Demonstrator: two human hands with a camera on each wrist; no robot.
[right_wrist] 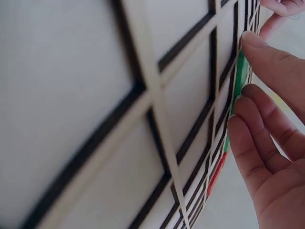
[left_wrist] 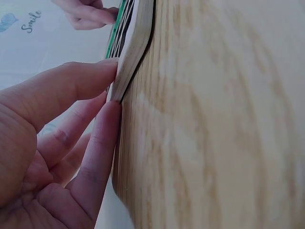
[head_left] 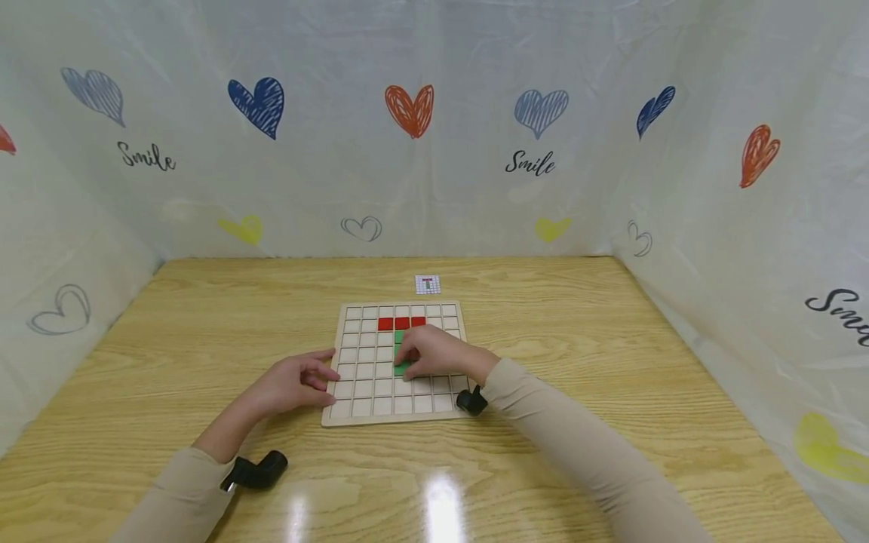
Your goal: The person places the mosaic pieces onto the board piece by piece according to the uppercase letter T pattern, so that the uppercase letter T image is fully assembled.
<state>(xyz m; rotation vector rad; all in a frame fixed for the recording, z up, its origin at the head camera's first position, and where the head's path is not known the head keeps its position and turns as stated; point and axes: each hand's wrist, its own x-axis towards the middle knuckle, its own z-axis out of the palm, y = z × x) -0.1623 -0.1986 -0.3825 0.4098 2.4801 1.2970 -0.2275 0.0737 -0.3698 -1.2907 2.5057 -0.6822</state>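
Note:
A square wooden grid board [head_left: 363, 419] lies on the table, its cells edged by raised strips. Three red tiles [head_left: 402, 323] sit side by side in an upper row. Below the middle one runs a column of green tiles [head_left: 398, 336], partly hidden by my right hand [head_left: 434, 351]. Thumb and fingertips of that hand pinch the lowest visible green tile [right_wrist: 244, 71] at the board's surface. At the board's left edge, my left hand [head_left: 288, 385] touches the rim with thumb and fingertips, fingers loosely bent; the left wrist view shows them against the wooden edge [left_wrist: 136, 52].
A small printed card [head_left: 428, 284] with a gridded red and green pattern lies behind the board. White curtains [head_left: 462, 196] with hearts and lettering enclose the back and sides of the wooden table [head_left: 557, 317]. Black wrist cameras [head_left: 261, 470] are strapped to both wrists.

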